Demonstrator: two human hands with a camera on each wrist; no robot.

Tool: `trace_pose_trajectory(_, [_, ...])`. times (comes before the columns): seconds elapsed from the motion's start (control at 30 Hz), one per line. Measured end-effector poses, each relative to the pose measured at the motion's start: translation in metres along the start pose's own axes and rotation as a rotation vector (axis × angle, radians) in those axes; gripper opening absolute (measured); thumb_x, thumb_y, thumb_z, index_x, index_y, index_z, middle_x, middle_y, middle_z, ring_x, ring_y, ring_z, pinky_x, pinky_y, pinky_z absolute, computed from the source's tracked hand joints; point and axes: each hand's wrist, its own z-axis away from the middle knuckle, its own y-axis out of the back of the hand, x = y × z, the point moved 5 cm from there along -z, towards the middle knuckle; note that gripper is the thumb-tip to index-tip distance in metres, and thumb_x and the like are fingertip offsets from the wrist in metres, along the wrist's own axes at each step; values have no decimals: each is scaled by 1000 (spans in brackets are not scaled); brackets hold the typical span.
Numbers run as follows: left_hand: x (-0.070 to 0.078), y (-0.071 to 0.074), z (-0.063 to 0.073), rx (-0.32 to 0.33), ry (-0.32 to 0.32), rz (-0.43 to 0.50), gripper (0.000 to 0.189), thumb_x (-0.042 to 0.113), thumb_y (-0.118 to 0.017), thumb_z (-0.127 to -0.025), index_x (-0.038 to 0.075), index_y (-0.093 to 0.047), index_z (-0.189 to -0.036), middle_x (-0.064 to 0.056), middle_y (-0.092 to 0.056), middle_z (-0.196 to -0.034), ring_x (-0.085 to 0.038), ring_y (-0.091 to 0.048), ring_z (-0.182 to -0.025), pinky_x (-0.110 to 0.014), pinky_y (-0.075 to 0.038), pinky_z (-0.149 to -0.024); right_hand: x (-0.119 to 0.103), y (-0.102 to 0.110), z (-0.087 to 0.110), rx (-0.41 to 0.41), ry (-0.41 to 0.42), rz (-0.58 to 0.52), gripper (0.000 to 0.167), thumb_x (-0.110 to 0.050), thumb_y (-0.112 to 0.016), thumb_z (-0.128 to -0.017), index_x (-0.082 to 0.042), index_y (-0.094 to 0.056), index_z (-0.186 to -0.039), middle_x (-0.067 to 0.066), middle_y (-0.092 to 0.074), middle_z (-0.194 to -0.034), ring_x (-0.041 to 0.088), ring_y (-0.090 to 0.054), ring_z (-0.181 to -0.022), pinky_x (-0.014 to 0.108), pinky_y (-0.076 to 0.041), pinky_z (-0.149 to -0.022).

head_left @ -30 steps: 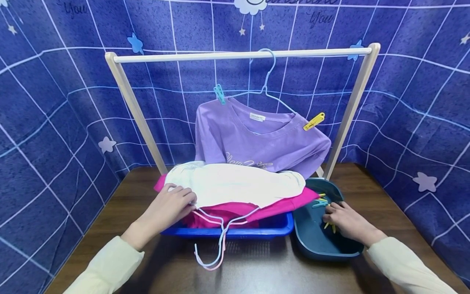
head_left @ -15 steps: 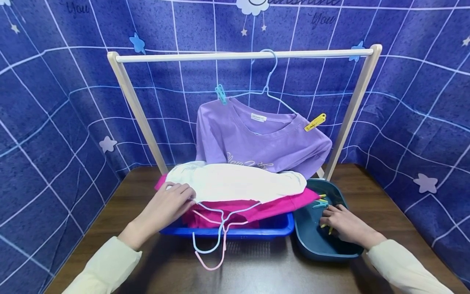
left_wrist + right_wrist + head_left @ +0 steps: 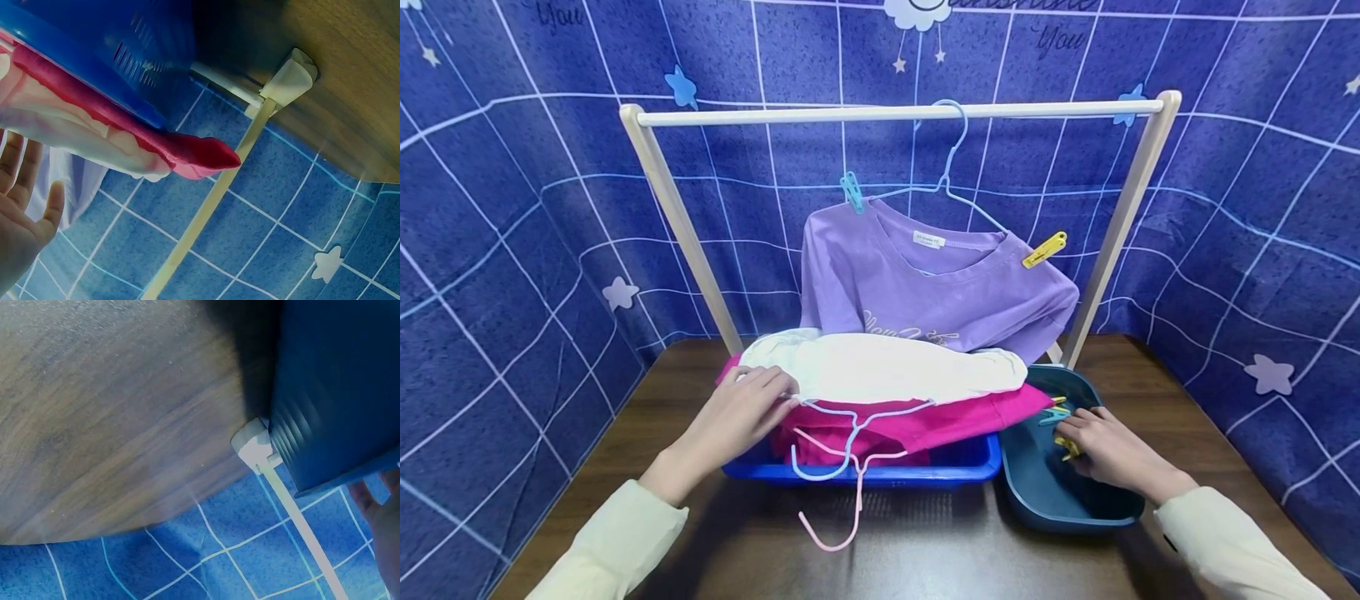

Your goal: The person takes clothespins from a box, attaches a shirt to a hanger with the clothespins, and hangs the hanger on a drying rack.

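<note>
My left hand (image 3: 747, 410) rests at the left end of a white garment (image 3: 880, 367), its fingers against the cloth. In the left wrist view the thumb of that hand (image 3: 31, 206) stands apart from the fingers. A light-blue hanger (image 3: 854, 423) sticks out from under the white garment. Beneath lie a bright pink garment (image 3: 985, 417) and a pink hanger (image 3: 859, 492), over a blue basket (image 3: 880, 475). My right hand (image 3: 1108, 450) is inside a dark teal bin (image 3: 1037, 500), pinching a yellow clothespin (image 3: 1066, 447). More clothespins (image 3: 1054, 417) lie by its fingertips.
Behind the basket stands a drying rack (image 3: 775, 117) with pale wooden legs. A purple T-shirt (image 3: 917, 283) hangs from it on a blue hanger, with a blue clothespin (image 3: 852, 192) and a yellow one on its shoulders. Wooden tabletop (image 3: 940, 558) surrounds the basket.
The white garment's front edge and the blue hanger have shifted back, away from the pink hanger, with my left hand. My right hand has gathered a yellow clothespin between its fingers.
</note>
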Motion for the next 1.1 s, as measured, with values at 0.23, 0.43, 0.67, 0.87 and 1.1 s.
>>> trace_pose_trajectory(0.23, [-2, 3, -4, 19, 23, 26, 14, 27, -64, -84, 18, -59, -93, 6, -59, -86, -15, -56, -87, -36, -35, -80, 7, 11, -3, 14, -68, -35, 39, -15, -81, -63, -10, -63, -97, -1, -63, -83, 18, -56, -81, 38, -40, -73])
trace_pose_trajectory(0.43, [-5, 5, -7, 48, 36, 37, 11, 25, -63, -84, 18, -57, -91, 8, -56, -83, -13, -54, -82, -33, -32, -76, 10, 26, -7, 115, -63, -41, 40, -11, -79, -63, -7, -63, -99, 2, -65, -87, 19, -57, -83, 41, -43, -73])
trace_pose_trajectory(0.67, [-8, 5, -12, 72, 66, 42, 10, 24, -60, -86, 17, -56, -92, 6, -57, -84, -14, -56, -82, -36, -35, -77, 9, 44, -13, 194, -51, -30, 40, -9, -78, -63, -5, -63, -100, 2, -67, -87, 19, -58, -81, 39, -44, -68])
trace_pose_trajectory(0.87, [-10, 7, -16, 95, 92, 49, 10, 22, -60, -86, 15, -56, -91, 4, -59, -83, -14, -57, -82, -38, -36, -77, 6, 60, -20, 280, -15, -20, 32, -16, -72, -73, -4, -62, -100, 2, -64, -82, 19, -56, -78, 38, -42, -66])
trace_pose_trajectory(1.1, [-13, 5, -23, 103, 138, 57, 9, 24, -60, -87, 16, -56, -90, 5, -59, -81, -12, -56, -82, -38, -35, -76, 2, 77, -30, 347, -25, -30, 41, -12, -76, -63, -3, -62, -101, 5, -64, -81, 21, -56, -78, 40, -42, -69])
